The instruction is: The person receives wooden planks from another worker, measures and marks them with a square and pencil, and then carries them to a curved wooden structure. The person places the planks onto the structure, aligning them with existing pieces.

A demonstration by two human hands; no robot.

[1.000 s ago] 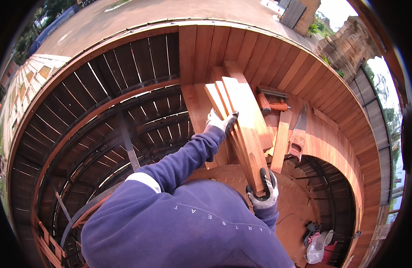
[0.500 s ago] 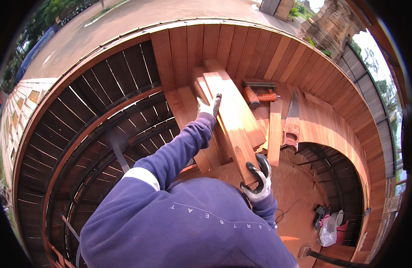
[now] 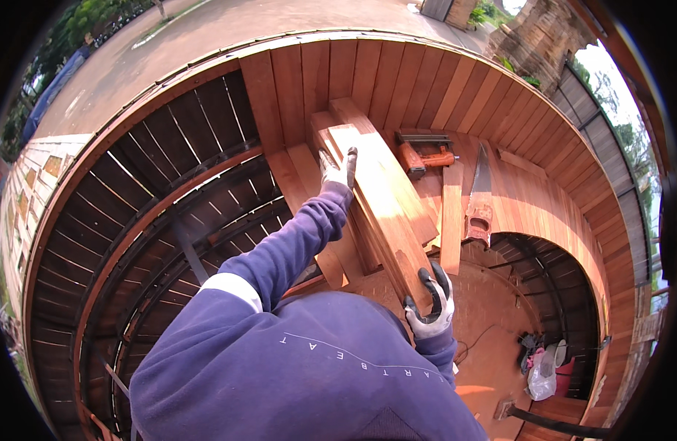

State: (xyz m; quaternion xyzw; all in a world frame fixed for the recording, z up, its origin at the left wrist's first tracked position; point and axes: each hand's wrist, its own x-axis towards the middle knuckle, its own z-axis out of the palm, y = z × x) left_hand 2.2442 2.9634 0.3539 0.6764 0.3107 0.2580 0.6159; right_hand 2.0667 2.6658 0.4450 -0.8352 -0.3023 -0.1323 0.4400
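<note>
My left hand (image 3: 338,170), in a white and dark work glove, grips the far part of a long reddish-brown wooden board (image 3: 398,246), its thumb lying over the top. The board slants from the far left toward my body, on top of a stack of similar boards (image 3: 349,110). Around its near end curls my gloved right hand (image 3: 435,303), thumb on one side and dark fingertips on the other. Part of the left fingers is hidden behind the boards. Sunlight bleaches the upper faces of the wood.
Right of the stack lie an orange nail gun (image 3: 425,156), a narrow board (image 3: 451,220) and a handsaw (image 3: 480,195) on a curved wooden bench (image 3: 529,202). A slatted curved wall (image 3: 456,84) rises behind. Dark open framing (image 3: 184,176) is at left. Bags (image 3: 542,378) sit lower right.
The held board's near end has shifted slightly right, with my right hand on it. My left hand has moved a little left, still gripping.
</note>
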